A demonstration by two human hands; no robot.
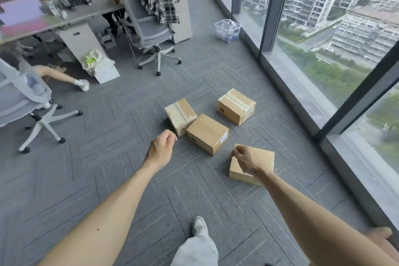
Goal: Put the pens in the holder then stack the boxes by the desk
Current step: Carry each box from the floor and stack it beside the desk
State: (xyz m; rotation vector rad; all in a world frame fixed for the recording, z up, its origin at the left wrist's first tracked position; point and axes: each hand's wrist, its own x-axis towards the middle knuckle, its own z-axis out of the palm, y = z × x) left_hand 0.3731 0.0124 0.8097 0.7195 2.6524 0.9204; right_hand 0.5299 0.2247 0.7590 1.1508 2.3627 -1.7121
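Observation:
Several cardboard boxes lie apart on the grey carpet. A taped box lies farthest, a tilted one leans against a middle box, and a flat box lies nearest. My left hand hovers just left of the middle box, fingers loosely curled, holding nothing. My right hand hangs over the flat box with fingers curled in, and nothing shows in its grasp. No pens or holder can be made out.
A desk with a wire rack stands at the back left, with two office chairs and seated people. A clear bin sits by the glass wall on the right. My leg is below.

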